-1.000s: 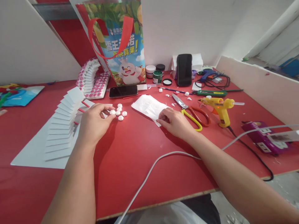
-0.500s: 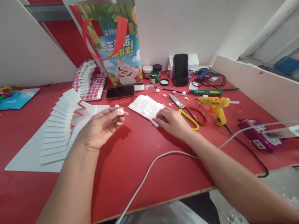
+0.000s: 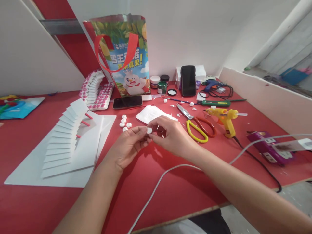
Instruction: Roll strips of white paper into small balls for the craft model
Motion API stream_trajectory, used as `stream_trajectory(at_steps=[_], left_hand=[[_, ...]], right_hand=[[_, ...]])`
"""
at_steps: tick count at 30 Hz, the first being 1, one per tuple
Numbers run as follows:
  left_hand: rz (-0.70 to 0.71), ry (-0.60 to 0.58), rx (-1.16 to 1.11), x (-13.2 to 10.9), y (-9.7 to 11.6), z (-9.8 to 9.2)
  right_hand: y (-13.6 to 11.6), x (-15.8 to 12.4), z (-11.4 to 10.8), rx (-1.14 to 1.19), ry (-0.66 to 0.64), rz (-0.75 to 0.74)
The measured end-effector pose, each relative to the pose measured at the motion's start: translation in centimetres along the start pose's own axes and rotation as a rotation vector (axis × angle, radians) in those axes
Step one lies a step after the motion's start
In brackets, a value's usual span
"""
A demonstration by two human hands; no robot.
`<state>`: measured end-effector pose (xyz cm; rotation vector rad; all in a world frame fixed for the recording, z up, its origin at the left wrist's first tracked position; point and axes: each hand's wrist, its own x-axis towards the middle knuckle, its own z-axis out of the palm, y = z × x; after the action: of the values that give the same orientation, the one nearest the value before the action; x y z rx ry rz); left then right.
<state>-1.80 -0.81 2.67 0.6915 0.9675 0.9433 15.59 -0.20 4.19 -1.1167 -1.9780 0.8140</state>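
Note:
Above the red table [image 3: 170,182], my left hand [image 3: 128,146] and my right hand [image 3: 170,136] meet at the fingertips. Both pinch one small white round piece [image 3: 149,130] between them. Several more small white round pieces [image 3: 124,121] lie on the table just behind my left hand. A folded white sheet [image 3: 151,113] rests behind my right hand. To the left stands a white paper staircase model [image 3: 65,135] with red sticks, on a white base sheet.
Yellow-handled scissors [image 3: 195,125], a yellow glue gun [image 3: 225,118], a purple power strip [image 3: 268,148] and a white cable [image 3: 170,175] lie to the right. A printed bag [image 3: 122,55], a flat phone [image 3: 127,101], paint jars [image 3: 161,85] and an upright phone [image 3: 188,80] stand behind.
My left hand picked one white piece from the cluster and carried it right. My right hand left the folded sheet and came over to pinch the same piece.

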Motion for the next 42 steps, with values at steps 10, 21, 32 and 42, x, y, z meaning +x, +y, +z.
stream_trajectory(at_steps=[10, 21, 32, 42], left_hand=[[0.635, 0.468, 0.180, 0.2, 0.4, -1.2], [0.632, 0.175, 0.760, -0.8, -0.8, 0.6], [0.519, 0.683, 1.200, -0.7, 2.9, -4.1], [0.363, 0.613, 1.334, 0.6, 2.5, -6.8]], right_hand=[[1.3, -0.8, 0.9, 0.121, 0.252, 0.006], [1.7, -1.3, 1.5, 0.017, 0.178, -0.101], [2.6, -0.9, 0.3, -0.076, 0.162, -0.015], [3.7, -0.7, -0.2, -0.139, 0.167, -0.007]])
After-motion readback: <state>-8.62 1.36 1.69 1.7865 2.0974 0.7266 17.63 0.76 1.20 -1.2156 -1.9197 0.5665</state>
